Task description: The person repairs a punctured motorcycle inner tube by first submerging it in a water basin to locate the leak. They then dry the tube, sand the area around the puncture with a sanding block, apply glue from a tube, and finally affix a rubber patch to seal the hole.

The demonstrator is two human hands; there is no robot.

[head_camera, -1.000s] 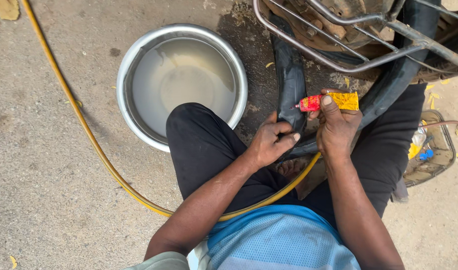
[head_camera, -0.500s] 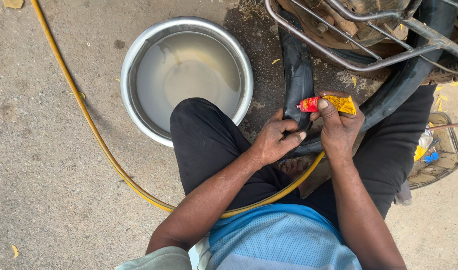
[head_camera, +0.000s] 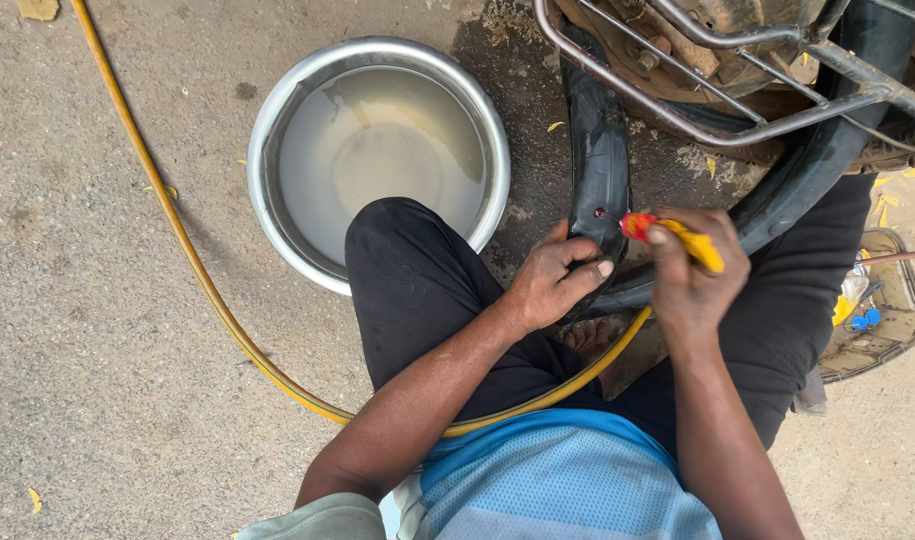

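Hands work at centre right of the scene, above the person's black-trousered knees. Left hand [head_camera: 555, 280] is closed around the black rubber inner tube [head_camera: 597, 160], thumb and fingers pinching the tube's near bend. A small dark spot shows on the tube just above this grip. Right hand [head_camera: 692, 275] is closed around a small yellow tube with a red cap end [head_camera: 667, 232]; the red end points left and lies just beside the inner tube, near the spot. Whether it touches the rubber cannot be told.

The inner tube runs from the hands toward the far side, beneath a metal rack [head_camera: 717, 90]. A steel basin of cloudy water [head_camera: 377, 150] stands on the ground to the left, just beside the left knee. A yellow hose [head_camera: 192, 260] curves across the ground from far left, passing under the left forearm.
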